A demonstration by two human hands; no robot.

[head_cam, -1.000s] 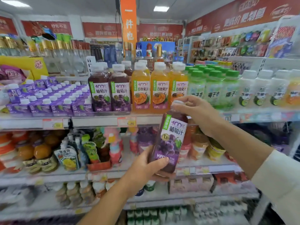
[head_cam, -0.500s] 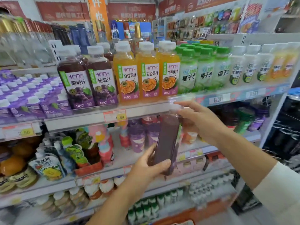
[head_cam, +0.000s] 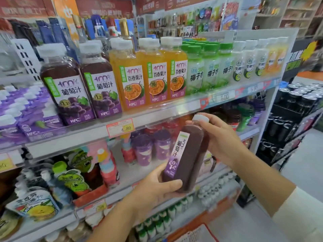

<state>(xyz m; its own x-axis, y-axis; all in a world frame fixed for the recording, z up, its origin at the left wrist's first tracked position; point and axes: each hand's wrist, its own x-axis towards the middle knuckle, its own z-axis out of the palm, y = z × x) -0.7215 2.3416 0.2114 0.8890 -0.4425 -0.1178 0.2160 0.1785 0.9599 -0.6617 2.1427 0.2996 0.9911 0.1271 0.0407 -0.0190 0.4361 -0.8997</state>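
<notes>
I hold a dark purple grape juice bottle [head_cam: 189,158] with a white cap in front of the shop shelves, tilted with its cap up and to the right. Its narrow side with a purple label strip faces me. My left hand [head_cam: 155,187] grips the bottle's bottom end, thumb across the front. My right hand [head_cam: 220,140] wraps around the neck and upper body from the right. Two matching grape juice bottles [head_cam: 68,84] stand on the upper shelf at the left.
The upper shelf [head_cam: 157,117] carries orange passion fruit bottles [head_cam: 152,74], green-capped coconut water [head_cam: 209,67] and purple cartons [head_cam: 21,112]. A price tag [head_cam: 120,127] reads 4.80. Lower shelves hold pouches and cups. Black cans [head_cam: 300,95] are stacked at the right beside an aisle floor [head_cam: 305,163].
The bottle has turned in my hands from its front label to its narrow side, and its top has tilted further right. My view has shifted down and closer to the shelf.
</notes>
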